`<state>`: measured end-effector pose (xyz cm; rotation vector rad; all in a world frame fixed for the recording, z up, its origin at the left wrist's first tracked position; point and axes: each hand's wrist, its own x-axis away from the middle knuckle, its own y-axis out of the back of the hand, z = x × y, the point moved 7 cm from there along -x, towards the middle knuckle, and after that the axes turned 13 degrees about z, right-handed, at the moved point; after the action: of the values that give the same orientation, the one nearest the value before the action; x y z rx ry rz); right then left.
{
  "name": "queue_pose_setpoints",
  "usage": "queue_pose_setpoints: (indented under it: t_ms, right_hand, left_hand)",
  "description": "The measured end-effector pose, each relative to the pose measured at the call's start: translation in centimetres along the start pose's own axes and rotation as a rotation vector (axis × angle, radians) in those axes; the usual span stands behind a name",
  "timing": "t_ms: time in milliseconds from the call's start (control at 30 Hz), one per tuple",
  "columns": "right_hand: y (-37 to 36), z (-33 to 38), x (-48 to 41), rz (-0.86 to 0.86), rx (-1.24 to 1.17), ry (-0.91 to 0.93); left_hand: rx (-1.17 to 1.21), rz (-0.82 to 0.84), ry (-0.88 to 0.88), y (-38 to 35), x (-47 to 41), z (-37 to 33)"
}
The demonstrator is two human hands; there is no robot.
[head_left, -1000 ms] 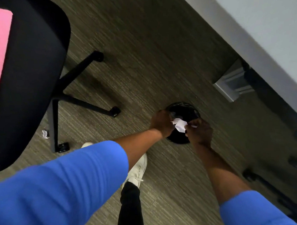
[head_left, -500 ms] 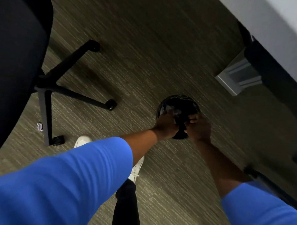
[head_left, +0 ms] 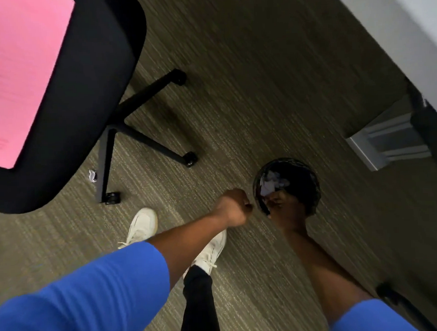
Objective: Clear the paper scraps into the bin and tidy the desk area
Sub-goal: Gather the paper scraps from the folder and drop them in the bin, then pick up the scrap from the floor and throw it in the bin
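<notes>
Here the right hand (head_left: 285,207) is hovering over the near rim of the one black bin (head_left: 306,186), its fingers too dark and blurred to read, while the left hand (head_left: 235,207) is curling into a fist just left of the bin. Pale scraps (head_left: 272,181) are lying inside the bin, their count unclear, and one scrap (head_left: 92,175) is lying on the carpet (head_left: 234,102) under the chair (head_left: 83,83), whose seat is running off the frame.

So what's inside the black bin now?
Crumpled white paper scraps lie inside the black bin. The right hand covers the near part of the opening; anything below the scraps is too dark to tell.
</notes>
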<state>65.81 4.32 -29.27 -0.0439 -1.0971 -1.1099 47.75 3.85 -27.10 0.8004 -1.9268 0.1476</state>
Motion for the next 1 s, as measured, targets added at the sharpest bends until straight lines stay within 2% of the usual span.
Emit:
queue_pose_setpoints:
  t_ms: [300, 567, 733, 1000]
  right_hand:
    - [-8.6, 6.2, 0.9, 0.249, 0.088, 0.071]
    - [-18.5, 15.1, 5.0, 0.281, 0.349, 0.179]
    - [-27.1, 20.2, 8.3, 0.322, 0.384, 0.27]
    - [-39.8, 25.5, 11.7, 0.351, 0.526, 0.347]
  left_hand:
    - [0.326, -0.179, 0.104, 3.3, 9.8, 11.1]
    - [0.419, -0.293, 0.167, 3.1, 17.2, 23.4]
    - [0.404, -0.361, 0.142, 3.1, 22.2, 30.1]
    - [0.214, -0.403, 0.119, 2.4, 29.9, 39.7]
